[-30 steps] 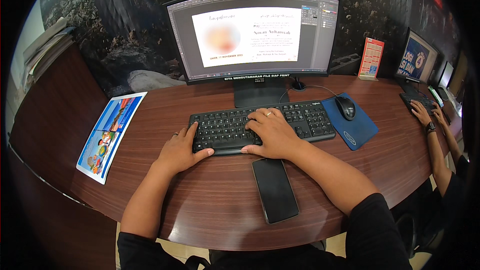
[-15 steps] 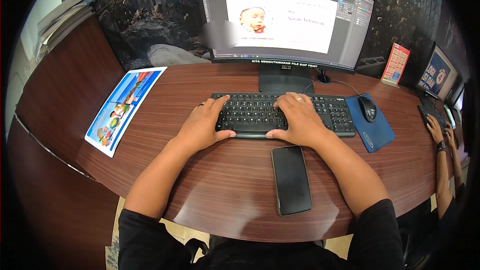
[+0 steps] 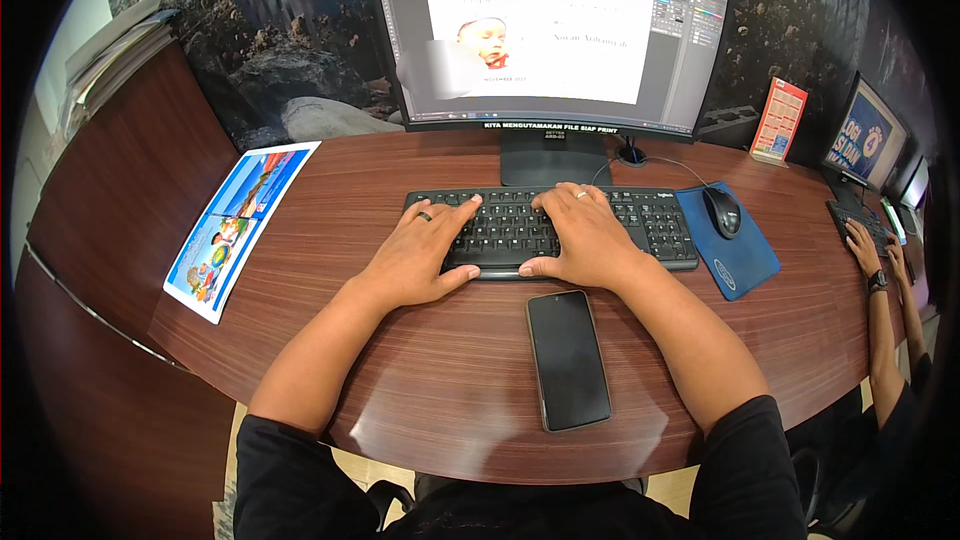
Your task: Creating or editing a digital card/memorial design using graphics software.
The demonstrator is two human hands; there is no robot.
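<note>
Brown desk (image 3: 420, 380) | monitor (image 3: 560, 50): white lettering (image 3: 550, 128) | left hand (image 3: 415, 250), right hand (image 3: 590, 235): fingers (image 3: 462, 211) apart over keyboard (image 3: 512, 232), exact contact unclear

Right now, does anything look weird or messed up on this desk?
Yes: a pale, smeary blur hides the lower left corner of the white page on the big monitor. I can't tell what causes it. The keyboard looks fine, and I see nothing spilled.

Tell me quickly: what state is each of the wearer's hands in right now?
Left hand: open, holding nothing, over the left part of the keyboard.
Right hand: open, holding nothing, over the keyboard's middle.
</note>
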